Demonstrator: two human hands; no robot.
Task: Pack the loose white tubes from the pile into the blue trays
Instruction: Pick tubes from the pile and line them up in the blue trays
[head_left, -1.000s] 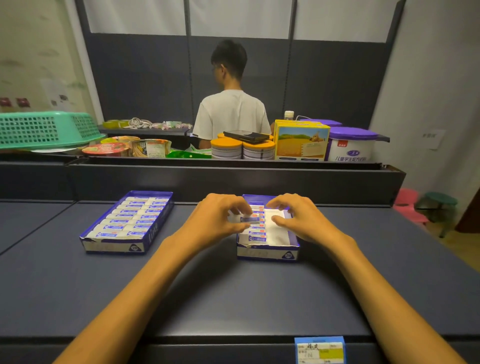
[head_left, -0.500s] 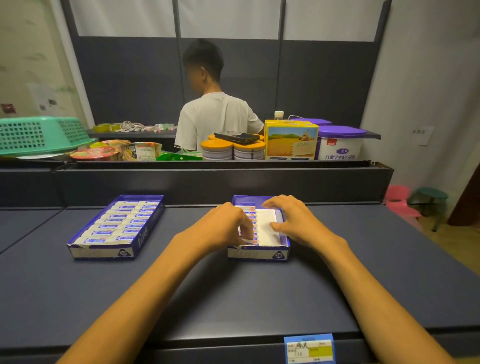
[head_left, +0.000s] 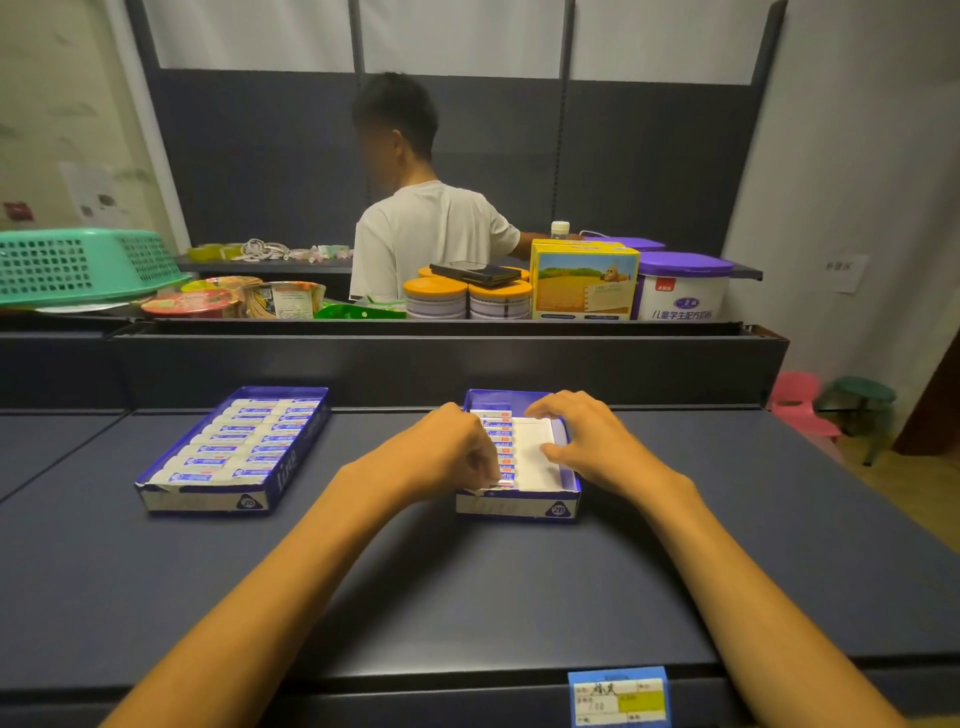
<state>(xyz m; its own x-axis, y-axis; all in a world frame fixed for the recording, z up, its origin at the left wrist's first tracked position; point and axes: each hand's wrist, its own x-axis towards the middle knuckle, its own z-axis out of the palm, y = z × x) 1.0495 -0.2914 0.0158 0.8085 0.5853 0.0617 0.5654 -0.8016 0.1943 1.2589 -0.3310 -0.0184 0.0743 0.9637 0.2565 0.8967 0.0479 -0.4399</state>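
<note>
2 blue trays sit on the dark shelf (head_left: 519, 597); taking the right-hand tray (head_left: 519, 506) as the landmark, the full tray (head_left: 208, 500) lies well to its left. Half a second ago the left hand (head_left: 449, 457) covered the tray's near left part; now its curled fingers have dipped to the near-left corner, apparently pinching a white tube (head_left: 506, 484) into the row of tubes (head_left: 497, 436) there. Likely this row is nearly finished. The right hand (head_left: 582, 441) stays arched over the tray's bare right half, fingertips spread and resting on the white liner (head_left: 535, 457), holding nothing. No loose pile shows near the tray.
</note>
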